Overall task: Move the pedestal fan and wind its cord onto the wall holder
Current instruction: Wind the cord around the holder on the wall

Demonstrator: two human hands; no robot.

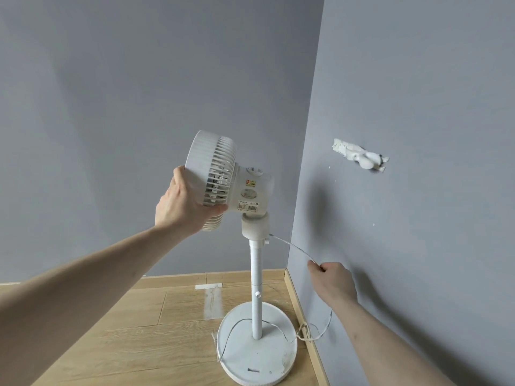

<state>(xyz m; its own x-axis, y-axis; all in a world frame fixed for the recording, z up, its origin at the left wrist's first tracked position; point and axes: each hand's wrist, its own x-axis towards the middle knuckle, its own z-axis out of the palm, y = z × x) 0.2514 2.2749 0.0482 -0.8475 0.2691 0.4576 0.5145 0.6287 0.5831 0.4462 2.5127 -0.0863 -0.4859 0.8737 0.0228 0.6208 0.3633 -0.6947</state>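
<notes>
Centrally, the left hand (182,203) is clamped on the ribbed round head of one white plastic pedestal fan (223,179), thumb under the grille and fingers over its rim, while the right hand (333,280) is closed in a fist around the thin white cord (292,246), near the right-hand wall. From the collar below the fan's motor housing the cord runs taut down to that fist; below the hand it hangs slack along the wall, knots loosely by the skirting, and loops across the fan's round base (257,349). A smooth white pole (257,288) with one small knob rises upright from the middle of the flat, scuffed disc, which stands on the floor in the corner, just beside the skirting. Labels and two dials show on the motor housing. One wall holder (359,157), a lumpy white fitting set in rough white filler, sticks out from the right wall (418,107), well above the right hand and apart from the cord. Two matte grey-blue walls meet at the corner; the floor (139,330) is pale wood-grain plank edged with matching wooden skirting (303,316), with one pale tape strip near the back wall.
</notes>
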